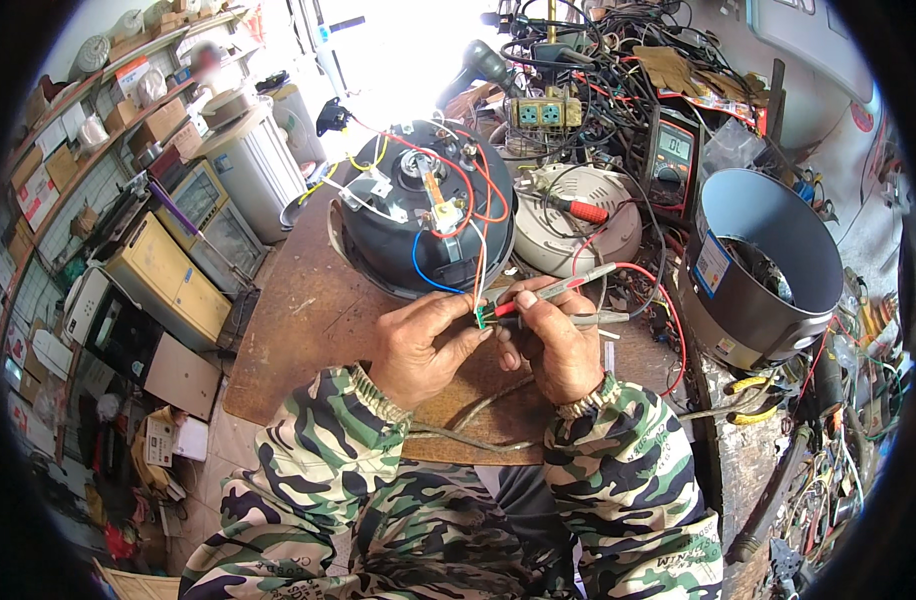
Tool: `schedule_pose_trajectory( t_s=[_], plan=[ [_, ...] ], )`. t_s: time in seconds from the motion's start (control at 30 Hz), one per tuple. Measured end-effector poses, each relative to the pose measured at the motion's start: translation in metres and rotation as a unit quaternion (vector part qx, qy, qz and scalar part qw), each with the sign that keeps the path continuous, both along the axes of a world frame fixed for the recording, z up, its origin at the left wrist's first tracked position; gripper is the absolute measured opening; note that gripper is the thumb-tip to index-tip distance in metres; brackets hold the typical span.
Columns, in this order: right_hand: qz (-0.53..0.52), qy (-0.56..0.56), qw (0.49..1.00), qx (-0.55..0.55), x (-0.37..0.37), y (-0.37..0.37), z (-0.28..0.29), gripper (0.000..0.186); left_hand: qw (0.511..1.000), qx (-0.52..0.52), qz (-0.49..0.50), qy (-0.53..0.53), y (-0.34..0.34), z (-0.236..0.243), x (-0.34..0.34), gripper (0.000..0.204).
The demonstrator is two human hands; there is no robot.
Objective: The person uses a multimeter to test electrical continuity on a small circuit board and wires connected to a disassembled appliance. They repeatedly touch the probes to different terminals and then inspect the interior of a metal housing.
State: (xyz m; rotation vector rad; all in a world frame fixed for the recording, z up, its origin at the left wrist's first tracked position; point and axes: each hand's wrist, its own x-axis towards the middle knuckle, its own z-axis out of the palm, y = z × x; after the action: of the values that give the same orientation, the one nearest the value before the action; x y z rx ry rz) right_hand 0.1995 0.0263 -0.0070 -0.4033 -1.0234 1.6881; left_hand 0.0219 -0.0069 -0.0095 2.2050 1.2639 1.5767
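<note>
Wooden bench (288,340) underneath, small green connector (480,317) between both hands (420,347).

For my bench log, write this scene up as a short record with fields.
Left hand: pinching a green connector
Right hand: holding two probes, pointed at the connector
Tip contact: cannot tell
Beyond the hands: black base with red, white, blue and yellow wires
Beside base: pale cover, red-handled screwdriver on it
Farther right: meter; grey shell
Surface: wooden table
</note>
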Motion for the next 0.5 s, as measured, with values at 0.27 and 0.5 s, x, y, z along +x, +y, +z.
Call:
schedule_pose_trajectory(
  t_s=[0.27, 0.5],
  plan=[
    [-0.024, -0.003, 1.0, -0.01, 0.0014, 0.0013, 0.0027, 0.022, 1.0, -0.022, -0.003, -0.016, -0.0008, 0.0006, 0.0002, 0.031],
    [-0.026, 0.015, 0.999, -0.032, 0.0007, 0.0012, 0.0006, 0.02, 1.0, -0.011, 0.005, 0.015, -0.0037, 0.0049, 0.0009, 0.031]
  ],
)
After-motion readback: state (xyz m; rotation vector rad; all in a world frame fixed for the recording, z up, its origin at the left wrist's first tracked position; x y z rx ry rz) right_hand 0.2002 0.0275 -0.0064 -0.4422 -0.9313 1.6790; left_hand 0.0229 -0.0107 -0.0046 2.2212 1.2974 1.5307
